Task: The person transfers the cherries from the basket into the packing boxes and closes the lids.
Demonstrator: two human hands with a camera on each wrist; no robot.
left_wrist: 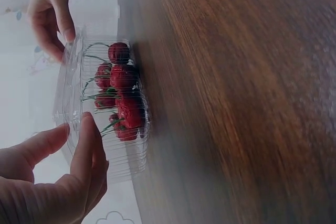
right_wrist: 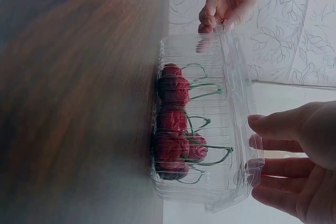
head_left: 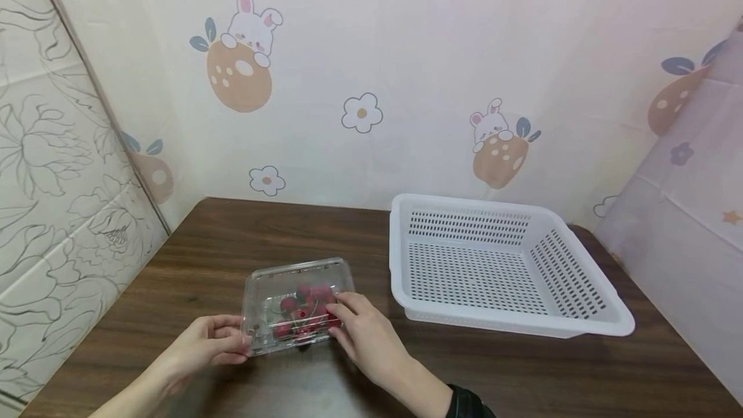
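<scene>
A clear plastic clamshell box [head_left: 293,268] with its lid down sits on the dark wooden table, left of the middle in the head view. Inside lie several red cherries [right_wrist: 173,90] with green stems, gathered along the bottom. My left hand [head_left: 211,340] pinches the lid's rim at the near left corner, thumb on top and fingers under the edge, as the left wrist view shows. On the opposite side, my right hand [head_left: 371,340] holds the near right corner of the lid with thumb and fingertips. A black band circles the right wrist.
A white perforated plastic basket [head_left: 513,321] stands on the right half of the table [head_left: 278,228], close behind the right hand. A printed curtain [head_left: 360,37] hangs behind the table's back edge, with a floral panel [head_left: 64,211] at the left.
</scene>
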